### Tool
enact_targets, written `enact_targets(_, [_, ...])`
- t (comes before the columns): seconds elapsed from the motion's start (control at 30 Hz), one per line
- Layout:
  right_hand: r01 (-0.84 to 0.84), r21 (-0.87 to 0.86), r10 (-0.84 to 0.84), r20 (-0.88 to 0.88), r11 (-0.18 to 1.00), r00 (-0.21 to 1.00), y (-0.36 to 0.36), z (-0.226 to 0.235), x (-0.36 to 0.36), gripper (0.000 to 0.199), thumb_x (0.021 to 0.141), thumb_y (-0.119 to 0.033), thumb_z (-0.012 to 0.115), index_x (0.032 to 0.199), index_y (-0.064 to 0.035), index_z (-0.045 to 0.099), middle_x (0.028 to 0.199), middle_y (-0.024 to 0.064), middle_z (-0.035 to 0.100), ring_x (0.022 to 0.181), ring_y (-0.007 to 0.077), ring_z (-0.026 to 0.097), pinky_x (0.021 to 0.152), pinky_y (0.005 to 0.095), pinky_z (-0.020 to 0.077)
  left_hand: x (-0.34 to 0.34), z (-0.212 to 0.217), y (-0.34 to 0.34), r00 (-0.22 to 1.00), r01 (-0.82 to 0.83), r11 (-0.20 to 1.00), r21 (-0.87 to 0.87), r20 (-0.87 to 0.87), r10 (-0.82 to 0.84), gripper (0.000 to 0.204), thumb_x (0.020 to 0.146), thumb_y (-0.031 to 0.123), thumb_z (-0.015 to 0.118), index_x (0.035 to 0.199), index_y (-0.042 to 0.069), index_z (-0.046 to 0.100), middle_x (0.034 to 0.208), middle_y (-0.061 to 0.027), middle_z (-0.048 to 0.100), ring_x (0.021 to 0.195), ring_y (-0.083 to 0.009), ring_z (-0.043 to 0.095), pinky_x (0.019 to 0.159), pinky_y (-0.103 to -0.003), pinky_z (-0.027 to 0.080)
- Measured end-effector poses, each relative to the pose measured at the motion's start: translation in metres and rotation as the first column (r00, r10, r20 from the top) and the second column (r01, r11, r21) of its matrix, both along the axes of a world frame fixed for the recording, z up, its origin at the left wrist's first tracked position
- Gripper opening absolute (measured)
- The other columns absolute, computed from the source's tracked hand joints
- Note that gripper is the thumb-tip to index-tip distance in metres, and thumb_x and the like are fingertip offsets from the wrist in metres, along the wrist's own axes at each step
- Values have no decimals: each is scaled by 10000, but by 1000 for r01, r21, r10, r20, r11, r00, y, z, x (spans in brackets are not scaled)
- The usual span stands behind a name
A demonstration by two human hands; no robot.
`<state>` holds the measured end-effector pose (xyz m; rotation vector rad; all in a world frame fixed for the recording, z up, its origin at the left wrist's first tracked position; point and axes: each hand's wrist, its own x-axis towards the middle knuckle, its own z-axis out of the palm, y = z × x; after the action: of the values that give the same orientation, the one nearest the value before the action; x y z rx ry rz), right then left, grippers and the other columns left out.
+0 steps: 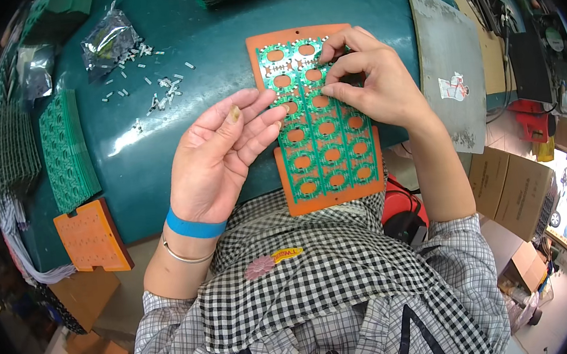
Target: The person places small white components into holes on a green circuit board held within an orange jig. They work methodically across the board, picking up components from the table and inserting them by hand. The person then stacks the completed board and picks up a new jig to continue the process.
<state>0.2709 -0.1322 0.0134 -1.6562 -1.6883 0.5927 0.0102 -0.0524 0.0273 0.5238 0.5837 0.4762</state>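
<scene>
Currently at hand: 1 green circuit panel (pixel 312 143), oval openings in 3 columns, lying on an orange plate (pixel 334 203) in front of me, its lower end past the edge of the green table (pixel 216 47). Item, my left hand (pixel 216 149): palm up, fingers loosely bent and slightly parted, tips over the panel's left side; contact I cannot tell. Item, my right hand (pixel 376 76): fingers curled over the panel's upper right, thumb near the index finger; whether they pinch a small part, I cannot tell. On my left wrist: 1 blue band (pixel 196 226), 1 bracelet (pixel 185 258). Far left: 1 stack of green panels (pixel 68 150). Beyond my left hand: small white parts (pixel 169 89), scattered, near 1 clear plastic bag (pixel 108 40).
</scene>
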Motion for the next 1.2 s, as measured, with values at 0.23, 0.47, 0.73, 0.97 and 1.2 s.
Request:
enact_targets(0.23, [-1, 119, -6, 57, 993, 998, 2, -4, -5, 131, 705, -23, 806, 809, -11, 726, 950, 58, 614, 974, 252, 605, 773, 371, 525, 2, 2, -2, 1000, 2, 1000, -13, 24, -2, 365, 1061, 95, 433, 1375, -90, 451, 1424, -276, 506, 1286, -354, 563, 1066, -418, 527])
enact_targets(0.47, [-49, 176, 31, 103, 983, 994, 0, 0, -10, 161, 679, -21, 814, 816, -14, 730, 913, 61, 619, 933, 253, 613, 771, 377, 525, 4, 3, -4, 996, 5, 997, -75, 86, 2, 405, 1065, 113, 407, 1406, -106, 403, 1438, -280, 488, 1318, -393, 523, 1112, -459, 478])
enact_targets(0.73, [-45, 234, 26, 84, 971, 996, -3, 27, -30, 205, 662, -71, 830, 838, -51, 727, 935, 60, 636, 938, 264, 617, 769, 369, 521, 9, 9, -9, 990, 30, 992, -119, 141, -12, 470, 1065, 146, 419, 1459, -98, 339, 1479, -261, 451, 1368, -371, 474, 1161, -477, 412])
enact_targets(0.97, [-83, 561, 3, 142, 824, 990, 6, 21, -85, 183, 604, -97, 728, 734, -31, 617, 939, 72, 620, 886, 282, 588, 737, 390, 476, 14, 10, -21, 981, 64, 995, -73, 185, -49, 474, 1065, 211, 445, 1442, -72, 393, 1360, -142, 564, 1205, -200, 588, 1061, -355, 465])
enact_targets(1.2, [81, 408, -17, -158, 909, 987, -1, 23, -95, 168, 645, 10, 753, 763, -23, 637, 963, 77, 623, 880, 273, 585, 736, 386, 469, 13, 11, -27, 991, 46, 999, -3, 128, -45, 507, 1092, 272, 403, 1469, -67, 380, 1408, -152, 538, 1277, -215, 545, 1111, -375, 428])
